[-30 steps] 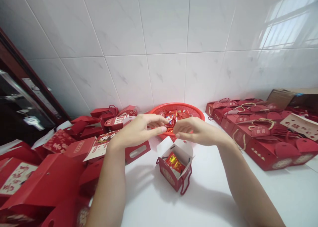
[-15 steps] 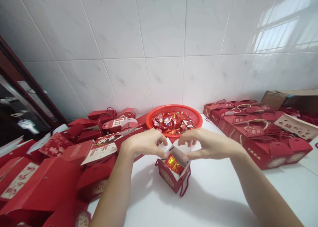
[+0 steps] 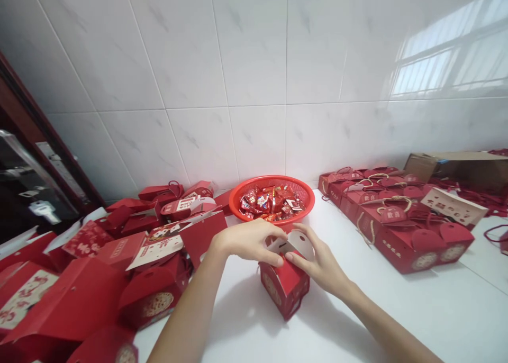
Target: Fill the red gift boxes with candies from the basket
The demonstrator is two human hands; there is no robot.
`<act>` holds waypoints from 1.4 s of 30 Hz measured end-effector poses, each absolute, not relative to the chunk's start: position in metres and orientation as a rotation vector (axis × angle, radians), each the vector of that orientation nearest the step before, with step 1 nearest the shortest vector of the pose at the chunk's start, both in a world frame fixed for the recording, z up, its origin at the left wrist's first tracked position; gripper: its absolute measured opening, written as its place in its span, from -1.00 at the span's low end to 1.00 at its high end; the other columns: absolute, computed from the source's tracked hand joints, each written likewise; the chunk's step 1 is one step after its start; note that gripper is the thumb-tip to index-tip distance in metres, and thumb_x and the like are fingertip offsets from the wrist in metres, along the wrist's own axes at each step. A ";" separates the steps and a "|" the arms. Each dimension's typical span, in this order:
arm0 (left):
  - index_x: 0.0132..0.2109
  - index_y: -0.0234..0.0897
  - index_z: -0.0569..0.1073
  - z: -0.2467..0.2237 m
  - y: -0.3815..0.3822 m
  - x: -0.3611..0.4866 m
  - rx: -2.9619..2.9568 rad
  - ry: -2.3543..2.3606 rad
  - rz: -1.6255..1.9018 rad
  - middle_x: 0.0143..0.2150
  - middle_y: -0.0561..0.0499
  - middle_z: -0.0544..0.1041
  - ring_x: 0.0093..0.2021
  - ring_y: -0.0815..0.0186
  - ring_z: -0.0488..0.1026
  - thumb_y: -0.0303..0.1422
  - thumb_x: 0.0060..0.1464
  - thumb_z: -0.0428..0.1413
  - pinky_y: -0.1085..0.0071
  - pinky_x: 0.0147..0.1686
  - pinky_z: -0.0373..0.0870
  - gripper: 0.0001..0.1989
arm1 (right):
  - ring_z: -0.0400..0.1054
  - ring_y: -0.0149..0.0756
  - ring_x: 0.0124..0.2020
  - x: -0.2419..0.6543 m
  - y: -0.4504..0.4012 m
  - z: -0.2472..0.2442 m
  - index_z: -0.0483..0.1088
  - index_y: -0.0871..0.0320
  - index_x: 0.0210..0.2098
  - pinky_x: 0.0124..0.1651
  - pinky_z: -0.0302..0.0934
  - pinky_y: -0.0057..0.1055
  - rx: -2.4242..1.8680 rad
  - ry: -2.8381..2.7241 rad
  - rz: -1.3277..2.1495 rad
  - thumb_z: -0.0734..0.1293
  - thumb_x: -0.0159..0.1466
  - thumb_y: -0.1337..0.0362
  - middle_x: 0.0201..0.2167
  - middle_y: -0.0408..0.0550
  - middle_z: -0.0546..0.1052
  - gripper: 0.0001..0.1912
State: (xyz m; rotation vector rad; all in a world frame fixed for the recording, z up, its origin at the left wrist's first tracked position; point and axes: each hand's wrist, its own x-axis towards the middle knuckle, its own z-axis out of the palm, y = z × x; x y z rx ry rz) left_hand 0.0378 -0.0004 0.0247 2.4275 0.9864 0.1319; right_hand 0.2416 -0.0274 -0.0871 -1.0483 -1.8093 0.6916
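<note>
A small red gift box (image 3: 284,294) stands on the white table between my hands, its front panel folded inward over the top. My left hand (image 3: 254,241) is at the box's upper left, thumb and fingers closed on its flaps. On the right side, my right hand (image 3: 319,260) grips the flaps, its thumb near the left thumb and its fingers behind the round white-lined flap (image 3: 300,244). The contents of the box are hidden. Just behind my hands sits a red plastic basket (image 3: 310,193) of wrapped sweets (image 3: 268,201).
Many red boxes (image 3: 75,299), some open, are heaped on the left. Rows of closed red boxes (image 3: 413,244) stand on the right, with a cardboard box (image 3: 420,167) behind them. A tiled wall (image 3: 257,61) rises at the back.
The box's front panel has folded over, covering the shiny gold and red packet that showed inside. Both hands have come down and closer together onto the flaps. The view has shifted slightly.
</note>
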 end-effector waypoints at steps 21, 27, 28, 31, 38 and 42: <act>0.03 -0.20 0.51 -0.034 -0.046 0.041 2.125 1.270 0.502 0.10 -0.11 0.51 0.08 0.05 0.43 0.08 0.08 0.12 0.23 0.07 0.33 -0.46 | 0.33 -0.09 0.15 0.243 -0.028 -0.107 0.30 0.06 0.09 0.22 0.20 -0.11 -1.032 -1.576 0.747 0.22 0.30 0.06 0.11 0.03 0.46 -0.58; 0.27 -0.23 0.27 -0.077 -0.046 0.062 1.991 1.362 0.828 0.29 -0.19 0.35 0.26 0.03 0.30 0.02 0.07 0.16 0.14 0.23 0.23 -0.29 | 0.39 -0.05 0.09 0.240 -0.024 -0.113 0.37 0.13 0.08 0.20 0.22 -0.08 -0.978 -1.584 0.813 0.27 0.28 -0.03 0.06 0.10 0.51 -0.51; 0.27 -0.24 0.25 -0.081 -0.046 0.065 1.969 1.379 0.868 0.30 -0.20 0.34 0.27 0.04 0.29 0.00 0.08 0.16 0.14 0.24 0.22 -0.30 | 0.38 -0.05 0.12 0.240 -0.025 -0.113 0.39 0.13 0.08 0.23 0.20 -0.07 -0.964 -1.584 0.845 0.25 0.30 -0.05 0.09 0.10 0.51 -0.50; 0.27 -0.25 0.23 -0.090 -0.044 0.070 1.906 1.430 1.022 0.30 -0.21 0.33 0.30 0.07 0.27 -0.04 0.13 0.13 0.15 0.27 0.19 -0.35 | 0.27 -0.11 0.26 0.240 -0.027 -0.111 0.40 0.07 0.15 0.34 0.08 -0.10 -0.902 -1.612 0.947 0.18 0.34 -0.11 0.21 0.05 0.43 -0.45; 0.23 -0.25 0.25 -0.103 -0.046 0.076 1.857 1.412 1.257 0.24 -0.21 0.36 0.28 0.15 0.28 -0.13 0.32 -0.10 0.20 0.26 0.20 -0.55 | 0.15 -0.07 0.34 0.245 -0.026 -0.113 0.44 0.03 0.15 0.39 -0.07 0.00 -0.950 -1.873 0.779 0.10 0.36 -0.17 0.30 0.08 0.31 -0.40; 0.16 -0.27 0.33 -0.112 -0.041 0.086 1.769 1.464 1.392 0.18 -0.20 0.41 0.23 0.14 0.34 -0.33 0.24 -0.02 0.16 0.23 0.24 -0.63 | 0.13 -0.06 0.35 0.245 -0.020 -0.119 0.43 0.07 0.16 0.39 -0.05 0.00 -0.945 -1.903 0.721 0.09 0.37 -0.14 0.30 0.11 0.31 -0.39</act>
